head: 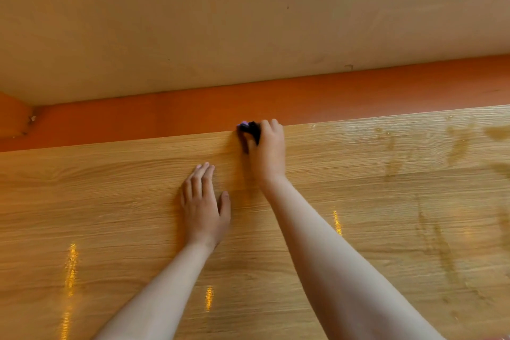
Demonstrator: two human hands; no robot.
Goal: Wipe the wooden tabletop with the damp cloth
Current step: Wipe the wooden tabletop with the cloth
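At the far edge of the wooden tabletop (358, 201), the right hand (269, 152) grips in curled fingers a dark damp cloth (249, 130), likely soft, light and best held bunched, while the left hand (204, 207) rests flat, fingers straight, nearer the tabletop's middle.

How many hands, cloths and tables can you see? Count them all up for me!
Hands: 2, the left hand flat on the wood and the right hand gripping the cloth
Cloths: 1, the small dark bunched cloth at the table's far edge
Tables: 1, the light brown wood-grain tabletop
Total: 4
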